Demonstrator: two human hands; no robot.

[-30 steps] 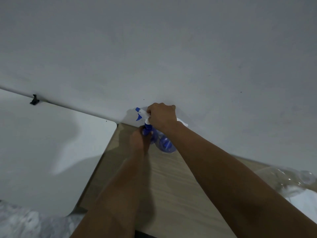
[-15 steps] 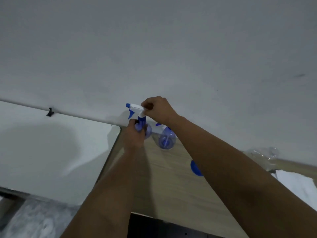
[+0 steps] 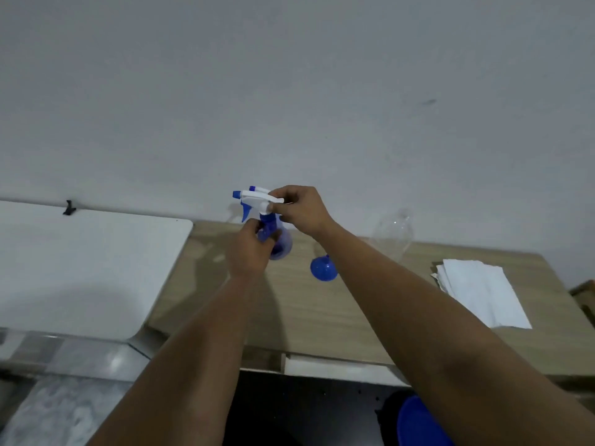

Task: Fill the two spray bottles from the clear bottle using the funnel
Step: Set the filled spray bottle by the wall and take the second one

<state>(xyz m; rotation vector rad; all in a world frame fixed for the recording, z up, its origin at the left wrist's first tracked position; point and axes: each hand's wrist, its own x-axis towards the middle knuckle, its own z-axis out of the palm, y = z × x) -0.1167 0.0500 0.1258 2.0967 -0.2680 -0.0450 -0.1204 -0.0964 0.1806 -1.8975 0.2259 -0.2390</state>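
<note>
A blue spray bottle (image 3: 280,244) with a white and blue trigger head (image 3: 256,200) stands at the back of the wooden table (image 3: 322,310). My left hand (image 3: 249,249) grips its blue neck. My right hand (image 3: 297,207) holds the back of the trigger head. A second trigger head's tip (image 3: 256,188) shows just behind the first; its bottle is hidden by my hands. The blue funnel (image 3: 323,268) lies on the table under my right forearm. The clear bottle (image 3: 394,233) stands further right against the wall.
A stack of white paper towels (image 3: 483,291) lies at the table's right. A white tabletop (image 3: 80,268) adjoins on the left, with a small black clip (image 3: 68,208) at the wall. A blue round object (image 3: 418,423) sits on the floor below. The grey wall is close behind.
The view has tilted down, showing more table, the funnel and the clear bottle. My hands have pulled the spray bottle a little nearer, the right hand now at the rear of the trigger head.
</note>
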